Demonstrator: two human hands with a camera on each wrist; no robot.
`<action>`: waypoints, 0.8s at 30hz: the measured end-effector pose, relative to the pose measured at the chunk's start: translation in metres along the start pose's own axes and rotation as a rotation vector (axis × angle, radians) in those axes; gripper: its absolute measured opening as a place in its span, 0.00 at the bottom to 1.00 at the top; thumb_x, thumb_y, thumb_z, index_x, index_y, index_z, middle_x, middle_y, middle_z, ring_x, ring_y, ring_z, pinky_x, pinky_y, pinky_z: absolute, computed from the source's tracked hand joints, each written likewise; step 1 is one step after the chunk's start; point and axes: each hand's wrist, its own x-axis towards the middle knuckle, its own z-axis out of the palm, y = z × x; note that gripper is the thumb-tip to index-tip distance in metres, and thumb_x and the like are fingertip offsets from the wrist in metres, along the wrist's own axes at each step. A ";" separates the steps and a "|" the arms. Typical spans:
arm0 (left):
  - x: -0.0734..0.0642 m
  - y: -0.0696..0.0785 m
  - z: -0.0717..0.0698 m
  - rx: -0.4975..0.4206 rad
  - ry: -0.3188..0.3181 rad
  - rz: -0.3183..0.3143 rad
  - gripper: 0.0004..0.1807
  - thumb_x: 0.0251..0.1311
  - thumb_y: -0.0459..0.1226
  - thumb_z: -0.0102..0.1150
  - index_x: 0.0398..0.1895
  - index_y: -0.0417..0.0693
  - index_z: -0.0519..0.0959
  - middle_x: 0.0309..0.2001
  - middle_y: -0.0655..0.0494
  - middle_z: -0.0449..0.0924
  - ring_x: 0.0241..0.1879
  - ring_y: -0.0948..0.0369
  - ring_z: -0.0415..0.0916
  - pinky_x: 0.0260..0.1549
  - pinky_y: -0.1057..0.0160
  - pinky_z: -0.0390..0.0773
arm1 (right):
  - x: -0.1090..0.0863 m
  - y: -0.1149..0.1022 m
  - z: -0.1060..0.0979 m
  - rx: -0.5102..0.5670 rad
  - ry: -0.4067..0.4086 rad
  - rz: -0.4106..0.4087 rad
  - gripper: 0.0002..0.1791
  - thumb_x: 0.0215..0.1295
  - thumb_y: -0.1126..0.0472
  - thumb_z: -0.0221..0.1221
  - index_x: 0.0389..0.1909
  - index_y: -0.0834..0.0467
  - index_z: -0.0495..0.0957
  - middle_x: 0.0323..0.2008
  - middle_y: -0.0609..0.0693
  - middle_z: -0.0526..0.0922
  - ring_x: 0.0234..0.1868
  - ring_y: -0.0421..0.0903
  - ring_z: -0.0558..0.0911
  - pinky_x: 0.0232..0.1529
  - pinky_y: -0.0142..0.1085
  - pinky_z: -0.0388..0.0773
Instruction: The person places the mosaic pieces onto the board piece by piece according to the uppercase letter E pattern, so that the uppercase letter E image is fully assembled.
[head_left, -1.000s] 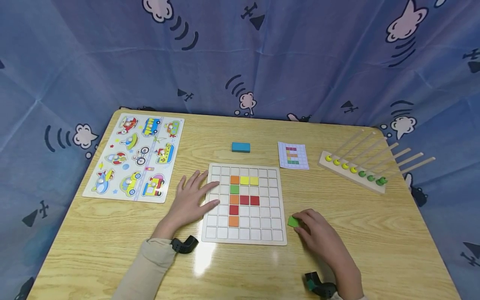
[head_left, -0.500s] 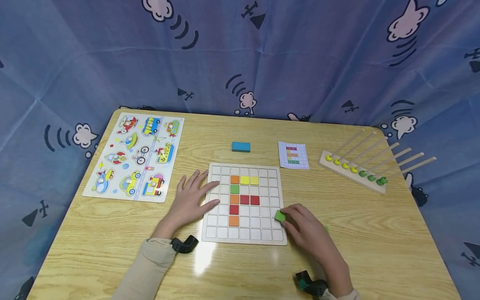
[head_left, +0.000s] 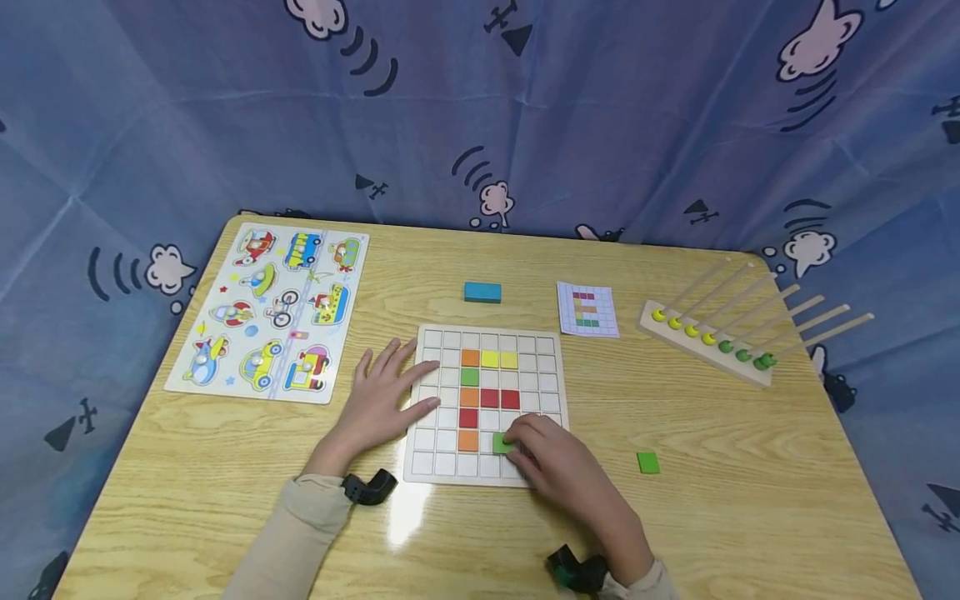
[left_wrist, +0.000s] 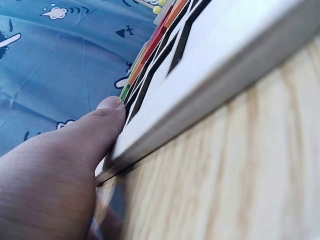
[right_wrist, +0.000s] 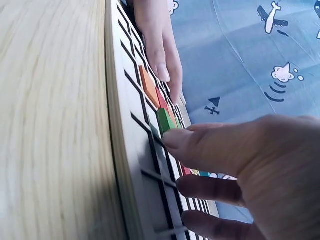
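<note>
A white grid board [head_left: 532,342] with square cells lies on the wooden table. Colored square tiles fill some of its cells: orange [head_left: 468,440], red [head_left: 489,399], yellow [head_left: 508,360] and green. My right hand [head_left: 566,467] pinches a green tile [head_left: 501,443] by its right edge, over the lower part of the board beside the bottom orange tile; in the right wrist view the thumb is on this green tile [right_wrist: 166,121]. Spread across the board's left edge, my left hand [head_left: 378,404] rests with straight fingers; its thumb [left_wrist: 107,120] touches the board's side.
Another green tile [head_left: 648,463] lies on the table at right. Behind the board are a blue block [head_left: 482,292] and a printed pattern card [head_left: 603,310]. A vehicle puzzle board [head_left: 247,367] lies at left. A wooden rack with upright pegs and beads [head_left: 738,363] stands at right.
My right hand has carried the green tile leftward from the table onto the board, uncovering another green tile at right. My left hand has stayed in place.
</note>
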 end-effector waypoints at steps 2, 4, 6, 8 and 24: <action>0.000 0.000 0.000 0.004 -0.001 0.001 0.32 0.62 0.66 0.43 0.68 0.74 0.64 0.76 0.57 0.47 0.75 0.52 0.38 0.69 0.40 0.32 | 0.003 -0.002 0.001 -0.009 -0.002 -0.008 0.10 0.59 0.60 0.66 0.41 0.52 0.80 0.43 0.42 0.79 0.44 0.37 0.77 0.47 0.33 0.78; 0.000 0.000 0.000 0.007 -0.002 0.001 0.32 0.62 0.66 0.43 0.68 0.74 0.63 0.76 0.57 0.47 0.76 0.52 0.38 0.69 0.40 0.32 | 0.005 -0.004 0.001 -0.016 -0.006 -0.011 0.09 0.59 0.59 0.66 0.41 0.52 0.80 0.43 0.42 0.79 0.45 0.38 0.77 0.47 0.34 0.78; 0.000 0.000 -0.001 0.009 -0.003 0.000 0.32 0.62 0.66 0.43 0.68 0.74 0.63 0.76 0.58 0.47 0.76 0.52 0.38 0.69 0.41 0.32 | 0.007 -0.005 0.003 -0.021 -0.010 -0.013 0.08 0.60 0.59 0.65 0.40 0.51 0.80 0.43 0.41 0.79 0.45 0.38 0.77 0.48 0.34 0.78; 0.000 0.000 -0.001 0.008 -0.004 -0.001 0.31 0.62 0.66 0.44 0.68 0.74 0.63 0.76 0.58 0.47 0.76 0.52 0.38 0.69 0.40 0.32 | 0.009 -0.006 0.005 -0.022 -0.011 -0.019 0.08 0.60 0.59 0.65 0.40 0.51 0.80 0.42 0.41 0.79 0.45 0.39 0.78 0.48 0.34 0.78; 0.000 0.001 -0.002 0.006 -0.011 -0.010 0.31 0.62 0.66 0.43 0.68 0.75 0.63 0.76 0.58 0.47 0.76 0.52 0.37 0.69 0.40 0.32 | 0.013 -0.009 0.009 -0.046 -0.014 -0.024 0.08 0.59 0.59 0.66 0.40 0.52 0.80 0.41 0.42 0.79 0.44 0.40 0.77 0.48 0.35 0.78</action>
